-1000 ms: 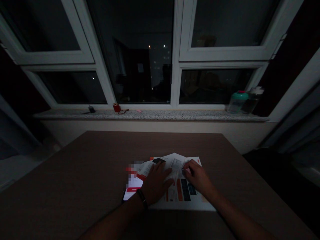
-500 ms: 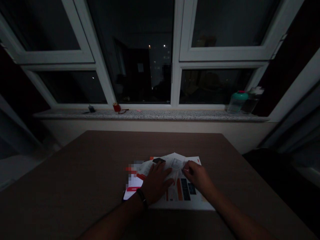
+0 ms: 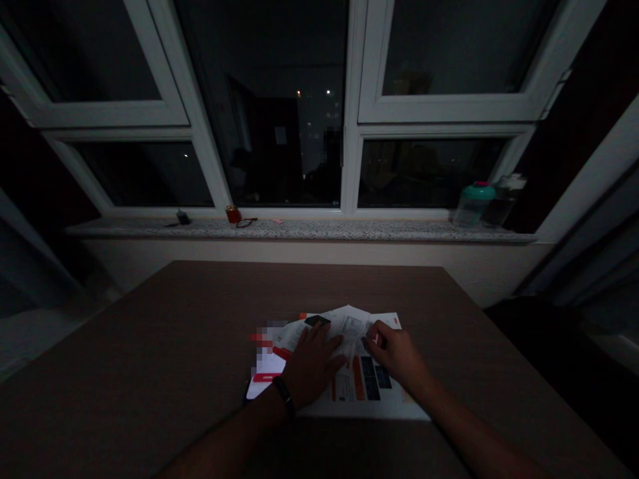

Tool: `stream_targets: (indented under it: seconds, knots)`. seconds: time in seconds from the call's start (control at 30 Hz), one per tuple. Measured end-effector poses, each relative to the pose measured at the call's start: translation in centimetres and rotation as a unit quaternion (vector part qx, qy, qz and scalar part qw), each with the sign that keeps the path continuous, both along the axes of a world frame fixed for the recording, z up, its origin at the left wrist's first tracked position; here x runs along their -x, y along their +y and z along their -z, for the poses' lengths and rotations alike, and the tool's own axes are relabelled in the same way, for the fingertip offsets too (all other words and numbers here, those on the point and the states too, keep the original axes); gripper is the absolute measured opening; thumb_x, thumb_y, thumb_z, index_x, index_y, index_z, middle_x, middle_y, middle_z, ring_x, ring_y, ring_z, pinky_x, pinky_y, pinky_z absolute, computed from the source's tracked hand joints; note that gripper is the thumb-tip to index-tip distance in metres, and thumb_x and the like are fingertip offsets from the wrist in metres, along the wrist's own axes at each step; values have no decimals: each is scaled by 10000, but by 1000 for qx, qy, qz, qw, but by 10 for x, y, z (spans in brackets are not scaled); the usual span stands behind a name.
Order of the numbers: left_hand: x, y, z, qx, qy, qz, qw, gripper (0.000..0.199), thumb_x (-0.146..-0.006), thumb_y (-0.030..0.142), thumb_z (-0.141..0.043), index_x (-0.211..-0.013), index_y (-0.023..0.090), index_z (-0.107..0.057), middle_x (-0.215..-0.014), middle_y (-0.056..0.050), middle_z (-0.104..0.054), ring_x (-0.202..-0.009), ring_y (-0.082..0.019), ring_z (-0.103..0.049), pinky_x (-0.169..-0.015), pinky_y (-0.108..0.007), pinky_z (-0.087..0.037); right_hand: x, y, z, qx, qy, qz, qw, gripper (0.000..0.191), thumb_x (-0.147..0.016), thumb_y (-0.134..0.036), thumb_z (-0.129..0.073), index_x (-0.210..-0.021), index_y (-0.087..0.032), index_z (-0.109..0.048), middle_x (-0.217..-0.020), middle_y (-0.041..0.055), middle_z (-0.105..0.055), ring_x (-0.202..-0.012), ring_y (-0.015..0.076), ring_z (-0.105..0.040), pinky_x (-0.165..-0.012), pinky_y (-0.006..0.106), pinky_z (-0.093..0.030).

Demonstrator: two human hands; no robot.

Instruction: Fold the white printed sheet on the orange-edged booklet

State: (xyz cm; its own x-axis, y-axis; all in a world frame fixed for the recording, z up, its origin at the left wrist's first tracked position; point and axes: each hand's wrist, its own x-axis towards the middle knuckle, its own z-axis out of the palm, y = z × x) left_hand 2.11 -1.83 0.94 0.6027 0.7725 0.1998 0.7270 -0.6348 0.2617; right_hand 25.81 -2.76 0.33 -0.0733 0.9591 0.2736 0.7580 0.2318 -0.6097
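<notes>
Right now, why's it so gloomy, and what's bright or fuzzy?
Head view: dim light leaves the flat brown wood-grain table dark, while the flat white patch with a red bar looks brightest; head view: the tall dark glass pane seems to mirror a room; head view: small print on the white-and-orange paper sheets is too blurry to read.
</notes>
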Motion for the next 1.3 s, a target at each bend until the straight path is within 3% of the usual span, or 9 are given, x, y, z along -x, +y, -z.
stream_targets:
  seconds: [0.23,0.37,0.5,0.97,1.3]
  knots:
    - [0,-1,0,3,3,-2,1000,416,-1003,452,-437,-1365,262,-514,-1474,-106,-416,-1389,-331,-320,-1126,-584,-252,-4,-1,1,-24,-5,-17,1000,105,-890,-327,-559,-946,-239,-554,-735,-2,-639,-656,177,-617,-595,247,-412]
    - [1,0,2,-3,1,3,1000,402,-998,432,-459,-1358,263,-518,-1465,-106,-426,-1386,-336,-324,-1122,-594,-255,-6,3,0,-48,-66,-31,996,35,-872,-242,-582,-873,-229,-550,-836,32,-628,-767,193,-602,-670,267,-419]
    - [1,1,2,-5,-3,5,1000,399,-998,434,-459,-1354,266,-522,-1469,-103,-419,-1382,-336,-331,-1122,-591,-259,-7,5,1,-69,-82,-31,994,103,-844,-199,-599,-780,-216,-520,-824,38,-612,-771,196,-577,-669,267,-401]
    - [0,0,1,2,5,-2,1000,411,-987,426,-485,-1365,267,-515,-1473,-114,-414,-1388,-341,-321,-1120,-585,-262,-6,6,3,-62,-23,-11,998,118,-823,-218,-527,-718,-225,-474,-667,-11,-583,-593,143,-529,-553,231,-335]
    - [-2,-4,-2,10,9,14,1000,502,-979,454,-486,-1431,242,-431,-1512,-132,-367,-1403,-335,-305,-1120,-571,-273,3,-2,2,-53,64,-36,996,100,-882,-323,-525,-864,-229,-553,-768,4,-647,-716,172,-617,-657,260,-446]
